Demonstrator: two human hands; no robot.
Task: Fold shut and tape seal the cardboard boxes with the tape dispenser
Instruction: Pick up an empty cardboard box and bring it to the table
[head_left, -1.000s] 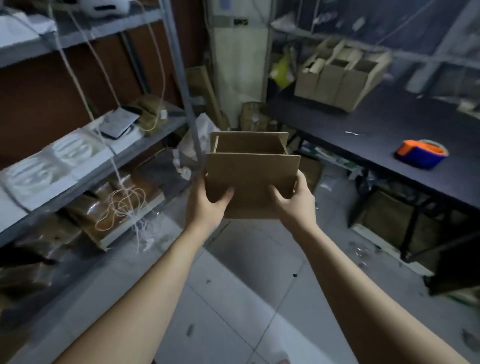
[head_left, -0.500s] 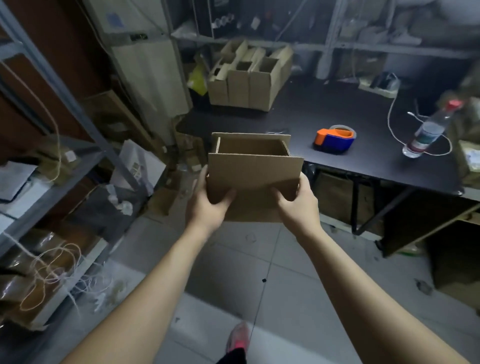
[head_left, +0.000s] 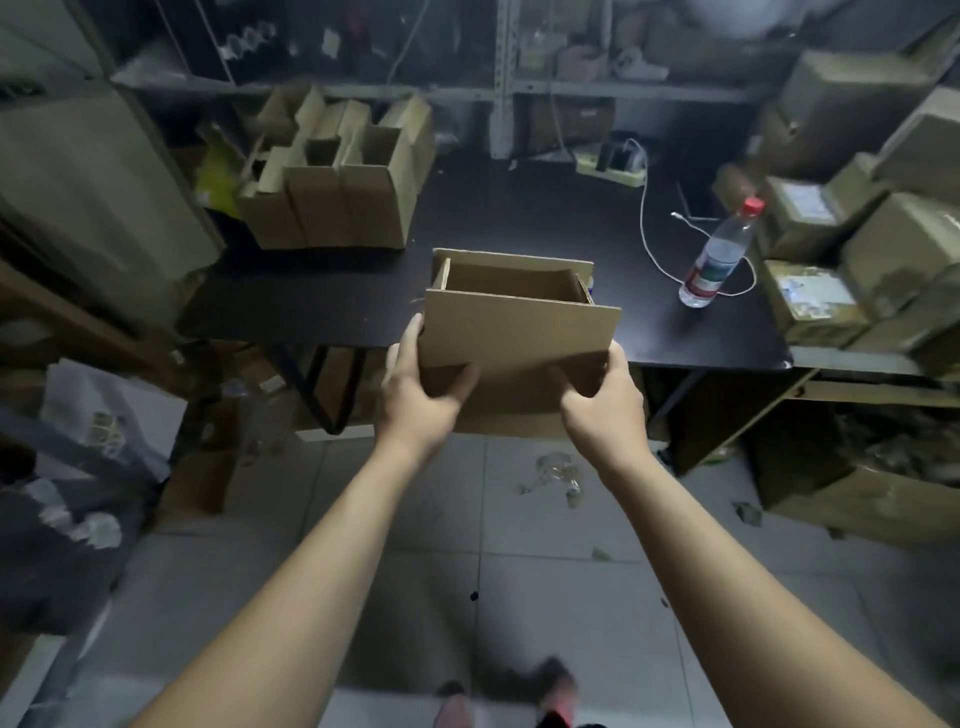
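Holding the cardboard box (head_left: 519, 332) clear of any surface, the left grip (head_left: 418, 397) and the right grip (head_left: 602, 400) sit at its two lower corners, one on each side. We note each thumb laid on the near face, with the fingers curled round the end and out of sight. Both grips are closed on the box and carry nothing else. We find the box upright with its top open, and its near and far long flaps stand up. Its long axis runs left to right across the person's body, roughly parallel to the near edge of the tabletop (head_left: 519, 208).

We judge the coming move to turn on one relation: the tabletop lies ahead of the grips, and the far part of the box appears to be over its near edge, with bare dark surface directly beyond. Neither grip is nearer, since the carry is symmetrical, so a straight forward set-down suits both. At the far left of the tabletop stands a row of open boxes (head_left: 332, 208). To the right stands a water bottle (head_left: 719, 254) with a white cable (head_left: 649, 244) beside it. Both are well apart from the likely landing spot. We cannot see the tape dispenser in this view. We record no flap folded and no tape applied
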